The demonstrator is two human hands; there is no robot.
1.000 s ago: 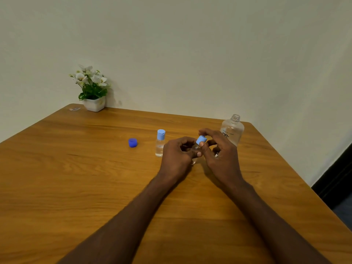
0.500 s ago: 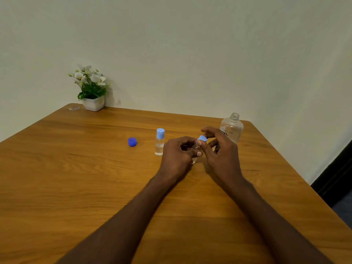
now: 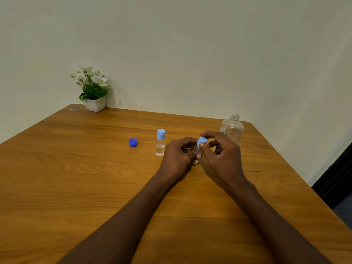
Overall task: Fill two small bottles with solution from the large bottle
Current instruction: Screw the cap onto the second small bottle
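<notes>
My left hand (image 3: 179,153) grips a small clear bottle (image 3: 196,150), mostly hidden by my fingers, standing on the wooden table (image 3: 76,178). My right hand (image 3: 221,151) pinches that bottle's light blue cap (image 3: 201,141) at its neck, tilted. A second small bottle (image 3: 160,142) with a light blue cap on it and clear liquid inside stands upright just left of my hands. The large clear bottle (image 3: 232,128) stands uncapped behind my right hand. Its dark blue cap (image 3: 133,142) lies on the table to the left.
A white pot of white flowers (image 3: 93,90) stands at the far left corner against the wall, with a small clear scrap (image 3: 75,109) beside it. The table's right edge runs close to the large bottle.
My right hand's fingers have shifted slightly round the light blue cap on the held bottle. Both hands stay in the same place. Nothing else has moved.
</notes>
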